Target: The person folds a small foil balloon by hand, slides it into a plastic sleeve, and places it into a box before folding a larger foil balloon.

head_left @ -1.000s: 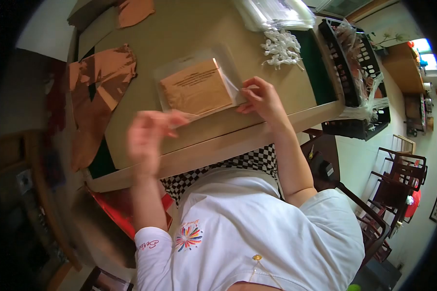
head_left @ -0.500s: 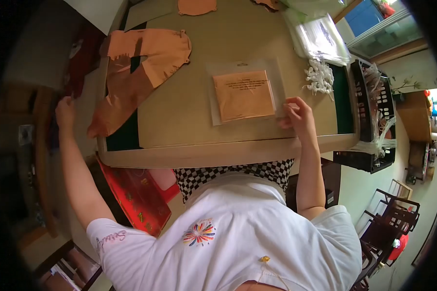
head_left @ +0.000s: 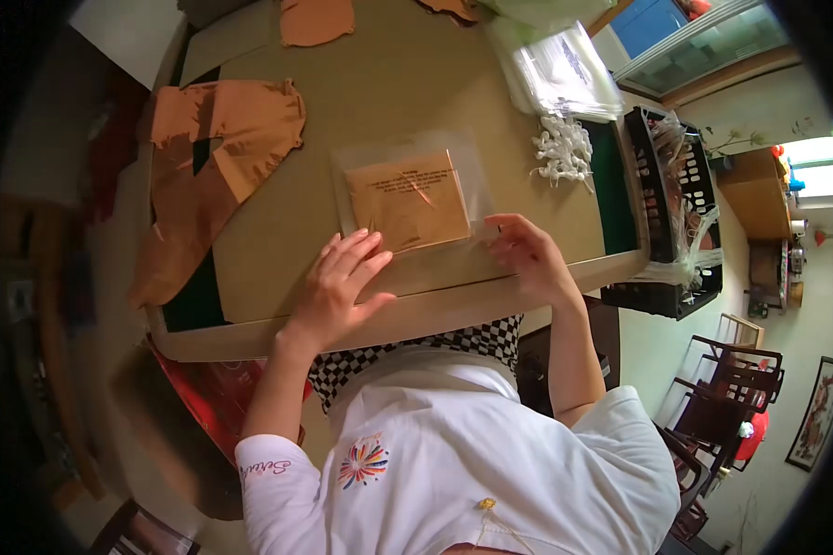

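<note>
A clear plastic bag [head_left: 477, 180] lies on the tabletop in front of me, holding a folded copper-orange foil sheet [head_left: 407, 217] with small dark print across its upper part. My left hand [head_left: 344, 282] is open at the bag's lower left edge, fingers spread and fingertips touching it, thumb pointing right. At the lower right corner of the bag, my right hand [head_left: 528, 254] has its fingers bent together on the plastic edge. Its thumb is partly hidden. An unfolded copper-orange foil piece [head_left: 241, 116] drapes over the table's left edge.
White plastic pieces [head_left: 563, 153] sit in a heap at the right, below a stack of clear bags [head_left: 569, 74]. A black crate [head_left: 662, 203] with plastic strips hangs beside the table's right edge. Another orange foil piece [head_left: 317, 20] lies at the back. The table [head_left: 278, 268] has a raised rim.
My left hand has come from beyond the table's left side to the bag's lower left edge. My right hand has slid slightly nearer me along the bag's right side. The view has shifted.
</note>
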Motion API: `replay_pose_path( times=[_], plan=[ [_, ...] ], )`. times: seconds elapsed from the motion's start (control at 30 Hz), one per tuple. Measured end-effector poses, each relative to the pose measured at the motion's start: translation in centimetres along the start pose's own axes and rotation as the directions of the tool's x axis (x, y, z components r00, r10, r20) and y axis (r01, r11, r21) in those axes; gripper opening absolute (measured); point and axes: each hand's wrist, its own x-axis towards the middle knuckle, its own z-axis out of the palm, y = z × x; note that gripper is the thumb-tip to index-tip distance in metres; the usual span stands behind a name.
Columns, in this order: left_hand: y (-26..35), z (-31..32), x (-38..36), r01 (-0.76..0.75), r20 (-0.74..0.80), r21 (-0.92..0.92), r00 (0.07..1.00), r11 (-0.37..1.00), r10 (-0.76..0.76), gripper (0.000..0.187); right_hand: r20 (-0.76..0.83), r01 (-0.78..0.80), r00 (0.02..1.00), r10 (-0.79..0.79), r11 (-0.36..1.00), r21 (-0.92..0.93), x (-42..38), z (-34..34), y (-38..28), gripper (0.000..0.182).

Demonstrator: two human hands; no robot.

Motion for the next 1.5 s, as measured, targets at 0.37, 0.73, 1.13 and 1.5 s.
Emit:
replay_pose_path(
  times=[0.37, 0.73, 1.13, 1.5],
  plan=[
    [-0.2, 0.6, -0.2, 0.116, -0.052, -0.127, 0.991, 0.985, -0.124, 0.053, 0.009, 0.481, 0.855, -0.518, 0.788, -0.386, 0.7, 0.2, 1.3, 0.025],
    [-0.7, 1.2, 0.7, 0.149, -0.259, -0.230, 0.943, 0.962, -0.208, 0.012, -0.031, 0.435, 0.849, -0.528, 0.730, -0.527, 2.0, 1.0, 0.5, 0.017],
    [-0.1, 1.5, 1.9, 0.227, -0.279, -0.146, 0.924, 0.963, -0.260, 0.017, -0.209, 0.326, 0.804, -0.557, 0.707, -0.628, 3.1, 3.3, 0.7, 0.013],
    [-0.9, 2.6, 0.7, 0.303, -0.346, -0.170, 0.872, 0.938, -0.345, 0.029, -0.361, 0.199, 0.804, -0.473, 0.785, -0.587, 3.2, 2.4, 1.4, 0.025]
  ],
)
